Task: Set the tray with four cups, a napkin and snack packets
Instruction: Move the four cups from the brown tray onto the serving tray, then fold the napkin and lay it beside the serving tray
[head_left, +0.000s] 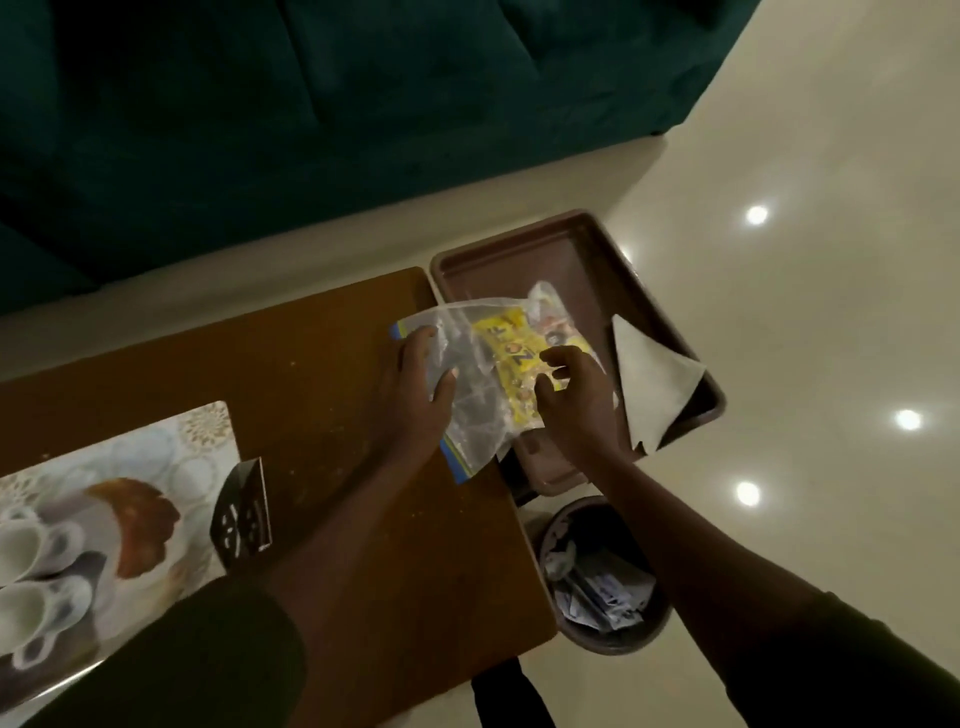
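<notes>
While your left hand (423, 387) clamps the clear zip bag (470, 384), your right hand (574, 389) pinches its yellow snack packets (514, 353) above the brown tray (524, 260), whose far half lies bare.

A brown tray (582, 244) holds a white napkin (649, 379). A clear plastic bag (472, 395) with a blue edge strip shows a yellow snack packet (514, 358) printed in black and orange. The table (322, 353) is warm brown wood. White cups (31, 571) sit on a pale placemat (171, 447) patterned with circles, gold lace motifs and a brown leaf shape.
</notes>
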